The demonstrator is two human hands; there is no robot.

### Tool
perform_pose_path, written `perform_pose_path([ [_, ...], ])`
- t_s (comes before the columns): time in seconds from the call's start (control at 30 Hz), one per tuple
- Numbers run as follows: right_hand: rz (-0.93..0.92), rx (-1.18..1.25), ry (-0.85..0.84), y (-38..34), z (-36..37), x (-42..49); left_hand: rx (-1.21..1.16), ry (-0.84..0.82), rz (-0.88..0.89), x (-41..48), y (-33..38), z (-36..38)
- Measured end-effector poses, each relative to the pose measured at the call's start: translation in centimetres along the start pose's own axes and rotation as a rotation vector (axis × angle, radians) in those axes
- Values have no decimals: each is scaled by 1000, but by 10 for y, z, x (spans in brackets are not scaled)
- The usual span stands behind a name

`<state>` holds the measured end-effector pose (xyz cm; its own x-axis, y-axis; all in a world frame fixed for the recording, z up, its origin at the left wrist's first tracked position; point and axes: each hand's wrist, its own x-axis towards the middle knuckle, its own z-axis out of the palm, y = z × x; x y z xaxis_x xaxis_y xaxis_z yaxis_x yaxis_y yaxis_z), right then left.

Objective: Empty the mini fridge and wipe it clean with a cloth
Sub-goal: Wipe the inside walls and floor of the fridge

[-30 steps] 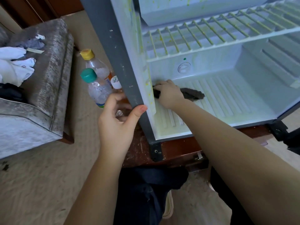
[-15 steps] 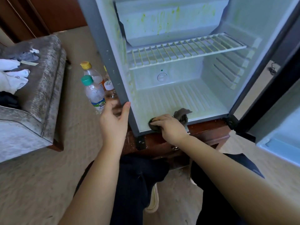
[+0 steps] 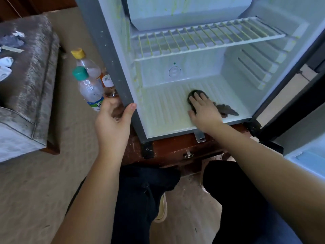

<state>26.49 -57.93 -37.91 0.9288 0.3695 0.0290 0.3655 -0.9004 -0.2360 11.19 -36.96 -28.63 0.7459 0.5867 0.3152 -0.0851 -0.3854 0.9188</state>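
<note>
On the mini fridge floor, head view: right hand, fingers flat and released, presses the cloth mid-floor, moved inward from the front-left corner. Left hand clasps the fridge's left front edge. Interior emptied; green stains remain higher up, so wiping is likely unfinished.

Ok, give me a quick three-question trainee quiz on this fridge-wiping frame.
1. True or false: the right hand presses the dark grey cloth flat on the white mini fridge's ribbed floor.
2. The left hand grips: A the fridge's grey front edge; B a bottle; C the wire shelf.
3. Fill in: the nearer clear plastic bottle has a ___ cap.
Key: 1 true; 2 A; 3 green.
</note>
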Motion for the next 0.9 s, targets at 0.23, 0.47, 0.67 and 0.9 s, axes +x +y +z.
perform_pose_path([
  [0.23, 9, -2, -87, 4, -8, 100, -56, 6, -1, 6, -10, -1],
  [0.47, -16, 93, -37, -6, -13, 25, -67, -28, 8, 8, -8, -5],
  [0.67, -94, 61, -49, -2, -15, -72, -95, -18, 8, 4, -3, -4],
  [0.9, -27, 71, -93, -17, -14, -6, -77, -4, 6, 7, -9, -3],
])
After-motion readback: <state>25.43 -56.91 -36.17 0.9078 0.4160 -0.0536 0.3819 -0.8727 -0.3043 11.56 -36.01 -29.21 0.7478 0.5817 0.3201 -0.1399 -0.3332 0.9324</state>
